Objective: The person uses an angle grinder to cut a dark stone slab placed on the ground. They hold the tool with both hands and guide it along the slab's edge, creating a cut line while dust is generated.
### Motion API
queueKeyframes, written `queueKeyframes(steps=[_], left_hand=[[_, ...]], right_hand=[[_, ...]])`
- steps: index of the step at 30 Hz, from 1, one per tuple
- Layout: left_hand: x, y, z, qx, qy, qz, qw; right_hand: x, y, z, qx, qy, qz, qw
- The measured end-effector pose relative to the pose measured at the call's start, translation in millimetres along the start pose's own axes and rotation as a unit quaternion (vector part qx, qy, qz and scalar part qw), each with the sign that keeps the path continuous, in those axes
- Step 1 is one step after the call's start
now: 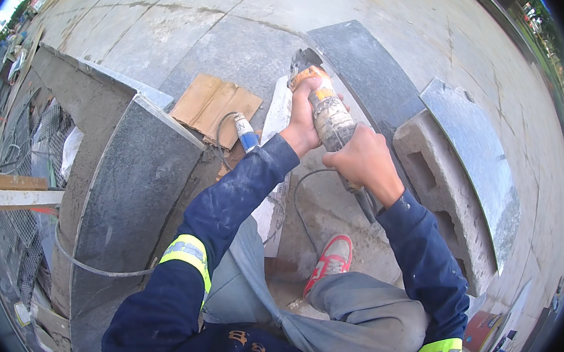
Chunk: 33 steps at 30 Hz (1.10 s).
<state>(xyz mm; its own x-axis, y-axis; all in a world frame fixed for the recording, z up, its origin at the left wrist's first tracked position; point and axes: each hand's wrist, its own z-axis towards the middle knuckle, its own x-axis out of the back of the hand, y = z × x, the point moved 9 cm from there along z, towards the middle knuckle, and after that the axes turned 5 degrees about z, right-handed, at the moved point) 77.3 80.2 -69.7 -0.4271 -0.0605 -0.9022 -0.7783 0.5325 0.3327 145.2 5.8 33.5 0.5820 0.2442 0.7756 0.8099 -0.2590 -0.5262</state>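
Note:
Both my hands hold an angle grinder (333, 121), orange at its front and coated in pale dust. My left hand (305, 116) is wrapped round the body just behind the grinder's head. My right hand (367, 158) grips the rear end, where the cord leaves. The dark guard at the head points away from me, close to the near left end of a long grey stone slab (373, 73). Whether the disc touches the slab cannot be made out.
A hollow concrete block (447, 192) supports another grey slab (477, 161) at right. At left are a piece of cardboard (215, 107), a blue-and-white plug connector (245, 132), and a dark stone slab (138, 189) along a mortared edge. A cable (304, 212) runs near my shoe (330, 262).

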Motion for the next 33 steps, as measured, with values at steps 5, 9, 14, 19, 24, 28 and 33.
queueKeyframes(steps=[5,9,14,19,24,28,33], left_hand=[[2,9,10,-0.027,0.006,0.026,0.999],[9,9,23,0.003,-0.018,0.005,1.0],[10,8,19,-0.02,0.02,0.013,1.0],[6,3,15,0.003,-0.011,0.001,1.0],[1,0,0,-0.007,-0.003,0.003,1.0],[-6,-6,-10,0.003,-0.019,-0.006,1.0],[-2,-12,-14,0.002,0.009,-0.008,1.0]], right_hand=[[-3,2,15,-0.004,0.006,-0.002,1.0],[-5,-1,23,-0.005,-0.002,-0.014,1.0],[-4,0,21,-0.022,-0.018,-0.009,1.0],[-1,1,11,-0.002,0.007,-0.012,1.0],[-1,-1,-1,0.0,0.009,-0.019,1.0],[0,2,-10,0.001,0.015,-0.016,1.0],[3,3,-21,0.005,0.013,-0.013,1.0]])
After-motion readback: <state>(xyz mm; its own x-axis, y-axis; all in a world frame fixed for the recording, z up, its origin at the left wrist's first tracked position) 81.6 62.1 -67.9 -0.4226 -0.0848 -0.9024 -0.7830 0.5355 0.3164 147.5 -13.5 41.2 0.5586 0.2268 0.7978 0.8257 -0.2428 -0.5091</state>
